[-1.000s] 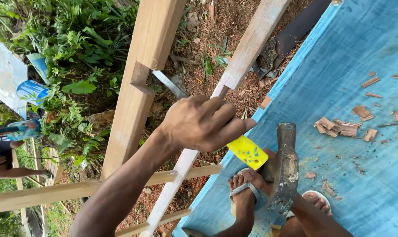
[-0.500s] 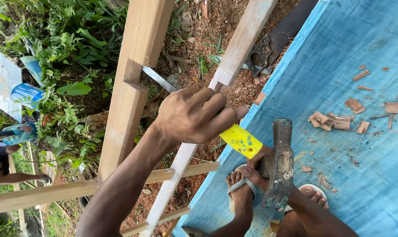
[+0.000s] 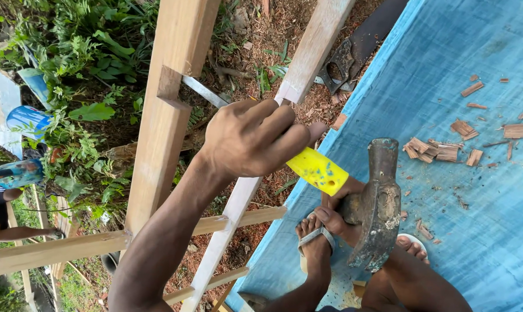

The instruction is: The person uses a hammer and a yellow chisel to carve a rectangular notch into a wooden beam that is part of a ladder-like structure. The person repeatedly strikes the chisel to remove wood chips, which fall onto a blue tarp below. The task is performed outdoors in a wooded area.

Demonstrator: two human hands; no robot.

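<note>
The chisel handle (image 3: 318, 170) in your left hand (image 3: 250, 138) is bright yellow with small blue flecks. Your hammer head (image 3: 377, 205) is dark grey, mottled with rust-brown. The sheet (image 3: 446, 190) under you is streaky blue, strewn with reddish-brown wood chips (image 3: 440, 151). The beams (image 3: 169, 110) are pale tan, the plants (image 3: 71, 69) green.

An outdoor building site: raw timber framing (image 3: 169, 110) above bare earth, weeds (image 3: 82, 86), wood chips (image 3: 440, 150).

Blue platform (image 3: 446, 52) strewn with wood chips (image 3: 440, 150).
</note>
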